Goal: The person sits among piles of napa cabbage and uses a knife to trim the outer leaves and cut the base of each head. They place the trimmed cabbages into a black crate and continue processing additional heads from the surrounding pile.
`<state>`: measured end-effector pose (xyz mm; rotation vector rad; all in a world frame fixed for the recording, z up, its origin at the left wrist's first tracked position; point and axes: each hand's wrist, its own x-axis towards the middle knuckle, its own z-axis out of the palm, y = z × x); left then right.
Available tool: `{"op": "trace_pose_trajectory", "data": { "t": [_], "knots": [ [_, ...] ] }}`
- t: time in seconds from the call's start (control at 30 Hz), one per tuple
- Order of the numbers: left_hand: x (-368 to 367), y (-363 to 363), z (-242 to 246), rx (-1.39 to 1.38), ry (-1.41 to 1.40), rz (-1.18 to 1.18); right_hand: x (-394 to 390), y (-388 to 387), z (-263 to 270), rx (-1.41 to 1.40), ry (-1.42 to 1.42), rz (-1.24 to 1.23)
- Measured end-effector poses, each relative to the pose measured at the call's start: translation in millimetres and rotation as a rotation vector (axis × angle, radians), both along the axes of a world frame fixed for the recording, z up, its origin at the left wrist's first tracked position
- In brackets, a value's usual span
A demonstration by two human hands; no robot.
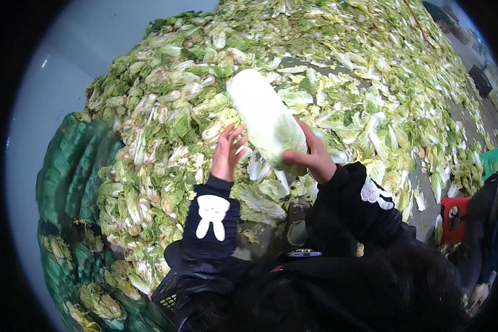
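A pale napa cabbage (pixel 260 112) hangs at a slant in front of me, its leafy green end toward my body. My right hand (pixel 313 153) grips that lower end, thumb on top. To the left of the cabbage, my left hand (pixel 229 153) is raised with fingers apart and holds nothing. Beneath both hands lie loose cabbage leaves (pixel 261 199). Both forearms wear dark sleeves with white rabbit patches.
A large heap of cabbages and leaves (pixel 162 91) spreads ahead and to the left. Green mesh sacks (pixel 62 178) line the left side by a pale wall (pixel 62 70). On the right are a red plastic stool or crate (pixel 448 228), a green plastic item (pixel 493 162) and a person's dark clothing (pixel 479 224).
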<state>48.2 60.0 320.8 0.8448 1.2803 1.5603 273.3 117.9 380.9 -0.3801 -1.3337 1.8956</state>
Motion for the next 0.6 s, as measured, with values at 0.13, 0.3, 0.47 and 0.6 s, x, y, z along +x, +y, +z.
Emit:
{"op": "trace_pose_trajectory", "data": {
  "t": [0.13, 0.3, 0.47, 0.6],
  "knots": [
    [43, 13, 51, 0.258, -0.284, 0.028, -5, -14, 5, 0.404, -0.317, 0.032],
    [35, 3, 47, 0.392, -0.747, -0.098, 7, -18, -2, -0.064, -0.094, -0.017],
    [25, 0, 33, 0.441, -0.804, -0.122, 3, -37, -22, -0.212, -0.172, 0.119],
    [19, -5, 30, 0.474, -0.648, -0.068, 4, -49, -29, -0.229, -0.209, 0.169]
  ]
}}
